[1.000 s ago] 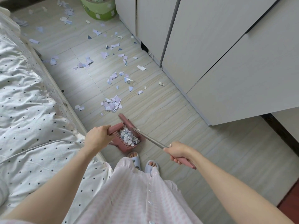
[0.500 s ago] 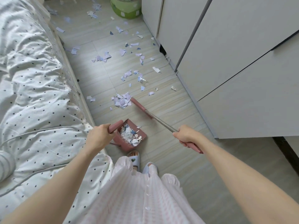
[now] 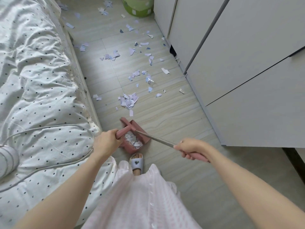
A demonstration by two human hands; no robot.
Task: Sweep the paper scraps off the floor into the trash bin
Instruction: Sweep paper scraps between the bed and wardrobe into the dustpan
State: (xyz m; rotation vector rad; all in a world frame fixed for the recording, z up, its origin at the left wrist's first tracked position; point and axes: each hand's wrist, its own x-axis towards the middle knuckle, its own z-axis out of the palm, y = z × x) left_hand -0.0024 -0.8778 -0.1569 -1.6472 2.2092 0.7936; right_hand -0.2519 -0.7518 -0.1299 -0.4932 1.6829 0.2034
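Observation:
My left hand (image 3: 107,140) grips the handle of a pink dustpan (image 3: 142,136) that rests on the floor and holds a heap of paper scraps (image 3: 133,140). My right hand (image 3: 189,149) grips the pink end of a broom (image 3: 155,139) with a metal shaft; its pink head lies at the dustpan's front lip. A small pile of lilac scraps (image 3: 128,100) lies just beyond the pan. More scraps (image 3: 140,47) are scattered up the floor toward a green trash bin (image 3: 138,5) at the top.
A bed with a dotted white quilt (image 3: 36,83) and a grey cable lines the left side. White cabinets (image 3: 239,63) line the right, leaving a narrow floor strip. My slippered foot (image 3: 137,162) stands right behind the dustpan.
The broom head has pulled back from beside the lilac pile to the dustpan's lip. My right hand moved nearer to me. The view shifted left along the bed.

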